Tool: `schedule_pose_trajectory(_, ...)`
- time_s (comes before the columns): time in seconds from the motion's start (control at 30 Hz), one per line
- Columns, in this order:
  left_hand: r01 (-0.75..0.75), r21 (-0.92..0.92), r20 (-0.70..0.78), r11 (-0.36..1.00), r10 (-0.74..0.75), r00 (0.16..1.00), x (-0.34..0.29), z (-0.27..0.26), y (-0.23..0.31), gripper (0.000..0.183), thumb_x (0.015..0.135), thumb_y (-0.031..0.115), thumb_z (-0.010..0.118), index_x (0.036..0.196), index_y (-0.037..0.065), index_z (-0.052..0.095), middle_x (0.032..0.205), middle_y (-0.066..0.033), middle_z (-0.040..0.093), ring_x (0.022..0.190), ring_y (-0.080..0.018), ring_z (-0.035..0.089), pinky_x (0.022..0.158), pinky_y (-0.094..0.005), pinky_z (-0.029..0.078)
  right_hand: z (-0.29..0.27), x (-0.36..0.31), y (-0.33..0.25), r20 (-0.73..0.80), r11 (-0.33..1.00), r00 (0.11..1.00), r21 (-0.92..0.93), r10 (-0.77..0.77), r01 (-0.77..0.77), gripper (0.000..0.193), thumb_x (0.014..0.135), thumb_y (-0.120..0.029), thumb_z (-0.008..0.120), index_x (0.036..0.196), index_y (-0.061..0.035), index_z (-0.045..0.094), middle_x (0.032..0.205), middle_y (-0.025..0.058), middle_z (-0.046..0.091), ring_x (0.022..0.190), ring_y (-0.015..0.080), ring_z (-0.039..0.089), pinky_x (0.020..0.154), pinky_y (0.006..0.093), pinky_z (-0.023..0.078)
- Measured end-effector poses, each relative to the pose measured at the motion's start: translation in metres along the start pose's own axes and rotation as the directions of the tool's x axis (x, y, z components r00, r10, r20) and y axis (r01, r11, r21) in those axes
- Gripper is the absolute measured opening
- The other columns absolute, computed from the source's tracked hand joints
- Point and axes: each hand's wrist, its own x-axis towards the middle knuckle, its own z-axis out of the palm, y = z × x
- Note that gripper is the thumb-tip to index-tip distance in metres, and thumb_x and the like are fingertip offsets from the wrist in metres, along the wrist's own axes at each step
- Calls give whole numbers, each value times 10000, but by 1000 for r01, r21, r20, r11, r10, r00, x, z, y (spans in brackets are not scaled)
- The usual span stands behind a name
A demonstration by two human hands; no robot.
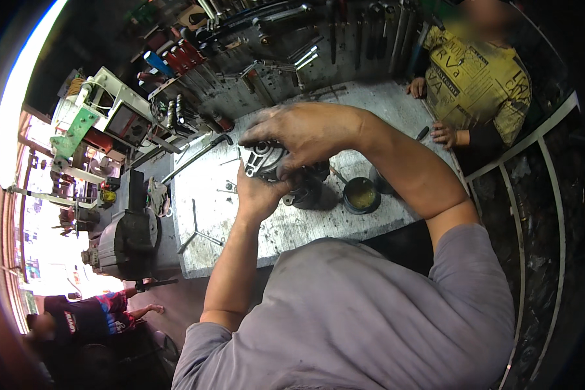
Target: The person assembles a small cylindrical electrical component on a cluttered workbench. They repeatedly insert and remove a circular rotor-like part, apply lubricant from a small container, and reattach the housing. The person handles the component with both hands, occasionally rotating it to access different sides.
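Above the workbench [383, 107] I hold a round metal housing [264, 158], its silver end face with a central bore turned to the left. My left hand [261, 197] cups it from below and the near side. Arched over its top, my right hand [305, 133] has its fingers curled down around it; the palm side is hidden. Right beside my left hand, a dark cylindrical part [307, 195] rests on the bench. Farther right stands a small black tub [361, 211] with yellowish stuff in it.
A three-armed wrench [196, 233], small metal bits [227, 187] and a long bent bar [198, 156] lie on the left. Hand tools [377, 32] hang behind. Another person [478, 84] touches the bench's right side. A large dark machine housing [120, 244] stands left; another person [84, 318] is lower left.
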Motion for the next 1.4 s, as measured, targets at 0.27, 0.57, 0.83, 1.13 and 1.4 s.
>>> schedule_pose_trajectory(0.27, 81, -158, 50, 984, -75, 996, -4, 9, -32, 714, 750, 27, 927, 1381, -44, 602, 1309, -118, 735, 1181, -231, 715, 1033, -367, 579, 24, -10, 15, -103, 996, 995, 89, -7, 16, 762, 741, -244, 869, 1438, -13, 667, 1338, 212, 708, 1265, 375, 679, 1102, 439, 534)
schedule_pose_trajectory(0.57, 184, -82, 146, 980, -171, 975, -2, -2, -54, 618, 748, -6, 870, 1334, -34, 675, 1232, -83, 763, 1073, -198, 730, 959, -347, 582, 28, -9, 14, -71, 994, 997, 101, 37, -30, 770, 794, -176, 826, 1519, -43, 605, 1462, 197, 641, 1309, 374, 660, 1148, 434, 521)
schedule_pose_trajectory(0.83, 116, 120, -5, 986, -117, 993, -9, 13, -50, 603, 741, 128, 963, 1261, -25, 698, 1171, -98, 775, 1086, -218, 729, 993, -380, 563, 24, -4, 6, -9, 998, 998, 20, 67, -66, 745, 808, -153, 796, 1517, -31, 603, 1522, 202, 610, 1388, 359, 612, 1197, 413, 485)
schedule_pose_trajectory(1.13, 71, -78, 278, 994, -47, 959, 10, -9, -50, 435, 811, 39, 886, 1199, -24, 700, 1161, -79, 748, 1049, -189, 714, 945, -359, 595, 19, -3, 7, 83, 980, 984, 108, 159, -168, 763, 793, -58, 773, 1532, -34, 583, 1540, 202, 607, 1410, 359, 598, 1206, 412, 477)
schedule_pose_trajectory(1.4, 19, -147, 99, 989, -4, 995, 0, 10, -51, 508, 788, 55, 924, 1221, -15, 667, 1130, -79, 734, 1042, -202, 694, 996, -373, 576, 44, -36, 17, -256, 979, 949, 135, 185, -154, 842, 836, -52, 701, 1640, -93, 454, 1618, 192, 543, 1471, 352, 553, 1270, 408, 421)
